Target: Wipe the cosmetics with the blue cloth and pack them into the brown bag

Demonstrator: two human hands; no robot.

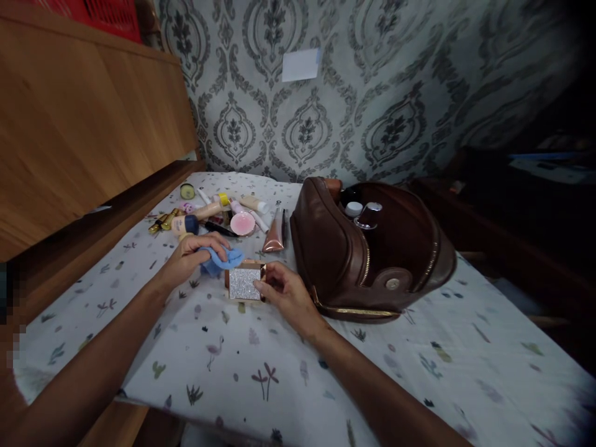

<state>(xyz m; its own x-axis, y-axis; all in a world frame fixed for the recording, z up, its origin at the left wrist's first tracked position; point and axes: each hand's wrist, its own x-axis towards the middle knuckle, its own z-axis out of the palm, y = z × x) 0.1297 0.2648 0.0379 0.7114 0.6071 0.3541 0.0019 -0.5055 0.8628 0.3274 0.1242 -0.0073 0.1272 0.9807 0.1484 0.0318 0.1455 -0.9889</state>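
Note:
A blue cloth is pinched in my left hand, its edge touching the top left of a small box with a glittery silver face. My right hand grips that box by its right side, thumb on the glittery front. Behind my hands lies a loose group of cosmetics, among them a round pink compact, a bottle with a dark blue cap and a rose-coloured tube. A brown leather bag stands open beside my right hand, with a white-lidded jar inside.
The table has a white patterned cloth. A wooden cabinet rises at the left, with a red basket on top. Patterned wallpaper covers the back wall, and dark furniture stands at the right.

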